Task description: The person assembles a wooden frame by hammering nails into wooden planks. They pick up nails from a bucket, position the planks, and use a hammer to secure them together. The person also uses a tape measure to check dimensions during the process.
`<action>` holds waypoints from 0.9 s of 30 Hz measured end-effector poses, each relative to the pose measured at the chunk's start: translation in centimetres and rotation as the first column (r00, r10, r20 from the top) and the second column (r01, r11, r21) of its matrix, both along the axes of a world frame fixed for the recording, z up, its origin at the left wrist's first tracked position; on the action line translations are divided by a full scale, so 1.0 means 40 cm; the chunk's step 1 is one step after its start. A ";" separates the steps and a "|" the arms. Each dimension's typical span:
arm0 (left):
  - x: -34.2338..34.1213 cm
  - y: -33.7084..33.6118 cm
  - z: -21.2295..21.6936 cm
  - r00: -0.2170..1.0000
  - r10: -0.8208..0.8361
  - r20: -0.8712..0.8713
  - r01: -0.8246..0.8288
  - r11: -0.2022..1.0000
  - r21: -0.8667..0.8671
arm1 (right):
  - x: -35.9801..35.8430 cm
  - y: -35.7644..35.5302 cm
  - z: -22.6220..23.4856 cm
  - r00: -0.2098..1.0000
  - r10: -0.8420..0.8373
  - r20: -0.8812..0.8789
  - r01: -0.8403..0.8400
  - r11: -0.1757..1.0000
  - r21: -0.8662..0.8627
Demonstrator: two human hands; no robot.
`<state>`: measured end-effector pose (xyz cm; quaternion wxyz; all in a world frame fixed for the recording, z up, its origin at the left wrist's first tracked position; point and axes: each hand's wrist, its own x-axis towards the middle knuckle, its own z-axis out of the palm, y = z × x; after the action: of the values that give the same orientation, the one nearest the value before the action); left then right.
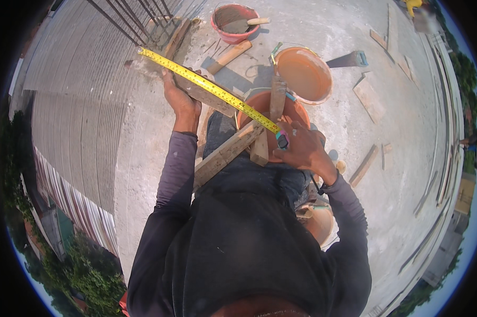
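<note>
A yellow tape measure (212, 87) is pulled out diagonally, its blade running from the far left down to its case near my right hand (303, 148). That hand is closed around the case. My left hand (182, 103) is closed on a short wooden block (205, 96), which lies along the underside of the blade; part of its fingers is hidden behind the tape. Below the blade, a long wooden batten (228, 153) slants over my lap. Two shorter wood pieces, one upright (277, 98) and one lower (259, 149), rest at an orange bucket (296, 112) between my legs.
Ahead stand an orange bucket of murky liquid (304, 74) and a red basin of mortar (234, 33). A handsaw (349, 59) and wood offcuts (369, 98) lie to the right. Steel rods (123, 21) rise at far left, beside corrugated roofing (74, 137). Another bucket (320, 224) sits by my right side.
</note>
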<state>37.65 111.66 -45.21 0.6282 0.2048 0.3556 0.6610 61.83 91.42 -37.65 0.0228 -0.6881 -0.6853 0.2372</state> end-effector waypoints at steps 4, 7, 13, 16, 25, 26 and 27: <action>-0.053 0.027 -0.108 0.993 0.031 -0.116 -0.034 0.999 -0.021 | 0.021 -0.009 -0.006 0.944 -0.069 -0.324 0.100 0.992 0.081; -0.143 0.053 -0.236 0.983 0.054 -0.176 -0.093 0.971 -0.221 | 0.065 -0.029 -0.006 0.891 -0.225 -0.394 0.211 0.974 -0.081; -0.412 0.060 -0.517 0.894 -0.257 -0.367 0.062 0.882 -0.467 | 0.159 -0.105 -0.038 0.797 -0.363 -0.483 0.243 0.925 -0.293; -0.514 0.034 -0.619 0.914 -0.299 -0.273 0.063 0.770 -0.635 | 0.180 -0.161 -0.063 0.667 -0.528 -0.525 0.302 0.836 -0.457; -0.583 -0.032 -0.804 0.824 -0.462 -0.327 0.230 0.801 -0.552 | 0.148 -0.208 -0.130 0.687 -0.593 -0.421 0.334 0.771 -0.541; -0.574 -0.039 -0.803 0.752 -0.513 -0.413 0.197 0.774 -0.602 | 0.145 -0.207 -0.133 0.698 -0.585 -0.414 0.320 0.771 -0.551; -0.561 -0.049 -0.798 0.724 -0.498 -0.477 0.182 0.805 -0.564 | 0.142 -0.201 -0.139 0.688 -0.580 -0.436 0.299 0.774 -0.558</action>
<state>15.20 109.69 -77.14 0.6250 0.3063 0.6434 0.3188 67.53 83.36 -43.20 0.1335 -0.7138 -0.3789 0.5737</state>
